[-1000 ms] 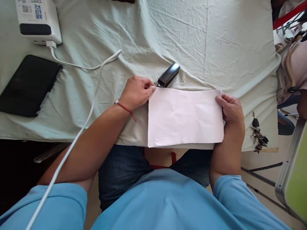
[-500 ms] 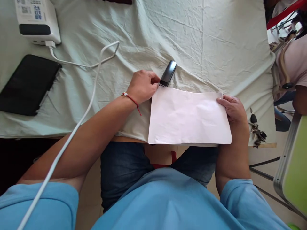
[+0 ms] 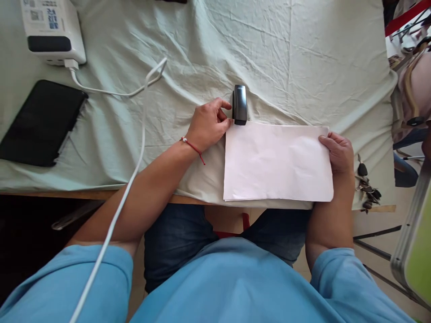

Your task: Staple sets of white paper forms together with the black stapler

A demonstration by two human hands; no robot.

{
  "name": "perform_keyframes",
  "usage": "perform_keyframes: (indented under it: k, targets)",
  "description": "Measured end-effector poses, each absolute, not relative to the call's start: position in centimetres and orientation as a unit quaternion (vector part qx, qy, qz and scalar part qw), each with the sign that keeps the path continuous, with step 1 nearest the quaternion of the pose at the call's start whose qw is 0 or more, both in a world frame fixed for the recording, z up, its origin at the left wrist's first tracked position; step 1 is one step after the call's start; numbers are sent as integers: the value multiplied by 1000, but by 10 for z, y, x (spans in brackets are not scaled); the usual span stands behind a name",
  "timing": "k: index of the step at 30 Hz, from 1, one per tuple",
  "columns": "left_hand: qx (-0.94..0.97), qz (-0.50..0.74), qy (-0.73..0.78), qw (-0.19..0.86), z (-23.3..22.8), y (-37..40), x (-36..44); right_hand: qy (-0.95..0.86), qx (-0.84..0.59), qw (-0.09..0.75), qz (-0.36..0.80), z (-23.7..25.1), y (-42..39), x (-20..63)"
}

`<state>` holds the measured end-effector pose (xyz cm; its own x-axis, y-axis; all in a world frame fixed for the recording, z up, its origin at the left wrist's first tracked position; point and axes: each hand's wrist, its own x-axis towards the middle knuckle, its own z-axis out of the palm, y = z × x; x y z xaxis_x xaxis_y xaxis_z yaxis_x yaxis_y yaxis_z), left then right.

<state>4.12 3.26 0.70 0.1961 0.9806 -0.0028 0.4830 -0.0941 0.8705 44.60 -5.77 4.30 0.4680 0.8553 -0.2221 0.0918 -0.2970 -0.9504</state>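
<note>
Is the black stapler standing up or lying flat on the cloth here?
Lying flat. The stapler rests lengthwise on the cloth, its near end at the paper's top left corner, beside the left hand.

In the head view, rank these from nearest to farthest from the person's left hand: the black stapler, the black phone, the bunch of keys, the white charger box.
From the left hand:
1. black stapler, at the fingertips, at the paper's top left corner.
2. black phone, far left on the cloth.
3. bunch of keys, at the table's right edge, and white charger box, top left corner: too close to call.
</note>
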Motion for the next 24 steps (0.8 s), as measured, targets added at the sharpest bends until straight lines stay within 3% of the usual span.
perform_keyframes:
  k: [17, 24]
  targets:
    - [748, 342, 487, 295, -8, 19, 32, -360, -697, 488, 382, 34, -66, 450]
    - [789, 278, 487, 253, -3, 15, 34, -359, -693, 496, 380, 35, -68, 446]
